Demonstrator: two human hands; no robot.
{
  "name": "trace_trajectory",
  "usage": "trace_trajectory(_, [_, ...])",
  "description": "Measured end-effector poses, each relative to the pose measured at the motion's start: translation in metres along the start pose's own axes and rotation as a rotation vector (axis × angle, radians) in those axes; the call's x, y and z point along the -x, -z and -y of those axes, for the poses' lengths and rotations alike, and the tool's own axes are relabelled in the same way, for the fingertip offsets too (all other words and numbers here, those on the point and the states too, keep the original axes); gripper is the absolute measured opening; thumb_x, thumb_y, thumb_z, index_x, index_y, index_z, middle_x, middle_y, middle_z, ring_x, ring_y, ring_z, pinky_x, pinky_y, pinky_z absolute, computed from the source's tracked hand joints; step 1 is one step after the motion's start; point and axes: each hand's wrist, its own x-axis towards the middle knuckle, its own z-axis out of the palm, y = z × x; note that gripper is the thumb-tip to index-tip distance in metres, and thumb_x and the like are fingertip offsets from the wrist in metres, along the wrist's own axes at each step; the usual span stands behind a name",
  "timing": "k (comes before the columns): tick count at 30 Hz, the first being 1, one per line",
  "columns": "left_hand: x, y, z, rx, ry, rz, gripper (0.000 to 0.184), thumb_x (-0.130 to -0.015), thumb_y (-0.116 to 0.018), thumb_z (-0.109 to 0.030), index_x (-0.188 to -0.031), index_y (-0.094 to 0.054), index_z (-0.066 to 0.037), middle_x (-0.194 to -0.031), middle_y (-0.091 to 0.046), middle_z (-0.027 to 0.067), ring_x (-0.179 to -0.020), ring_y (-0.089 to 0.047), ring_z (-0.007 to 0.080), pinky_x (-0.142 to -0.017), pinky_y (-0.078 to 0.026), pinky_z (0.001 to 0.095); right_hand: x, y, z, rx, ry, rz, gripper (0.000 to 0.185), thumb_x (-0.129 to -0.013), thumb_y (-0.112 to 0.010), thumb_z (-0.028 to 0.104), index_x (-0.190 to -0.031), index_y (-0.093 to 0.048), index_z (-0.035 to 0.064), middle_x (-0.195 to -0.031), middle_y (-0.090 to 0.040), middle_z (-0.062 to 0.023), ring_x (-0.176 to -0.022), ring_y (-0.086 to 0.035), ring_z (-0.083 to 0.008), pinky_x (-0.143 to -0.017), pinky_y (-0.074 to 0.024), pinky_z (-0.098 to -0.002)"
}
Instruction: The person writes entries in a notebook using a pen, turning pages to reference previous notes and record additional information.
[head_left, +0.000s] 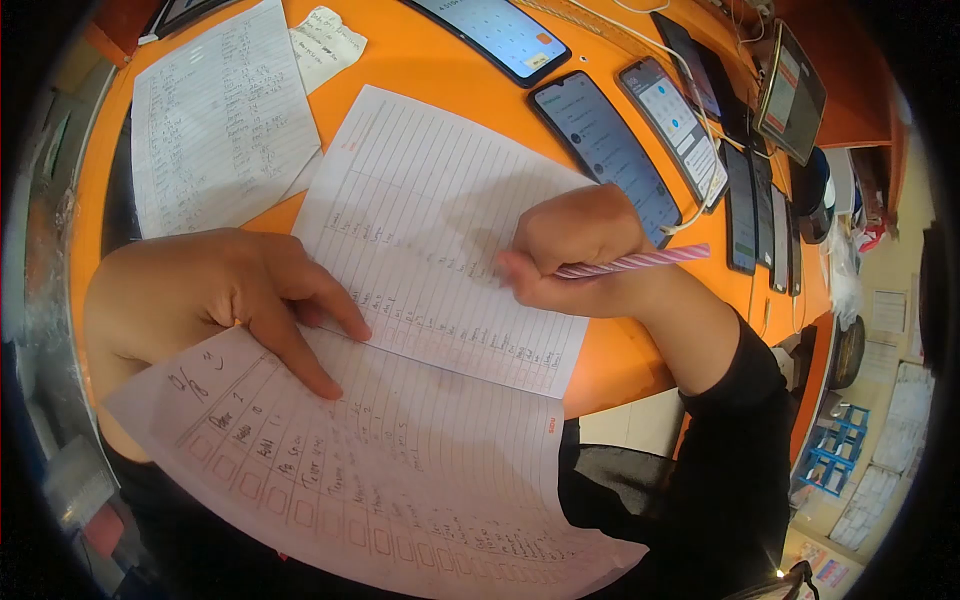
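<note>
An open lined notebook [440,160] lies on the orange table, with rows of handwriting on both pages. Its near page [480,440] curves up off the table's edge toward me. My left hand [235,285] lies across the notebook's left side, fingers apart, two fingertips pressing near the fold. My right hand [580,240] is closed around a pink-and-white striped pen [650,259] over the far page. The pen's tip is hidden by the fingers.
Handwritten loose sheets [220,120] and a small torn note [328,45] lie at the upper left. Several phones line the right, including one with a lit screen [500,35] and one beside my right hand [600,140]. White cables [690,75] run among them.
</note>
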Motion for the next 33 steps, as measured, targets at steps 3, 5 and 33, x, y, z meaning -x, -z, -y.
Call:
trace_trajectory(3, [0.0003, -0.0005, 0.0019, 0.001, -0.023, -0.005, 0.034, -0.071, -0.083, -0.004, -0.103, -0.075, -0.012, -0.124, -0.062, 0.0111, -0.108, -0.056, 0.0245, -0.096, -0.043, 0.0233, -0.0013, 0.0004, -0.0010, 0.030, 0.037, -0.011, 0.033, -0.079, -0.069, 0.005, -0.059, -0.042, 0.0051, -0.054, -0.041, -0.0065, -0.046, -0.043, -0.0221, -0.046, -0.0354, -0.0310])
trace_trajectory(5, [0.0000, -0.0001, 0.0023, 0.007, -0.025, -0.003, 0.033, -0.071, -0.083, -0.004, -0.103, -0.075, -0.012, -0.124, -0.062, 0.0112, -0.108, -0.056, 0.0243, -0.096, -0.042, 0.0231, -0.0022, 0.0015, 0.0012, 0.011, 0.036, -0.021, 0.033, -0.079, -0.068, 0.005, -0.059, -0.042, 0.0051, -0.053, -0.041, -0.0065, -0.046, -0.043, -0.0220, -0.045, -0.0352, -0.0309])
trace_trajectory(33, [0.0008, -0.0004, 0.0043, 0.054, -0.069, -0.013, 0.027, -0.079, -0.077, -0.007, -0.106, -0.075, -0.011, -0.125, -0.061, 0.0189, -0.110, -0.055, 0.0312, -0.093, -0.045, 0.0278, -0.0006, 0.0025, -0.0022, 0.057, 0.055, -0.042, 0.035, -0.081, -0.071, 0.010, -0.056, -0.046, 0.0093, -0.053, -0.045, -0.0060, -0.044, -0.046, -0.0206, -0.044, -0.0327, -0.0291])
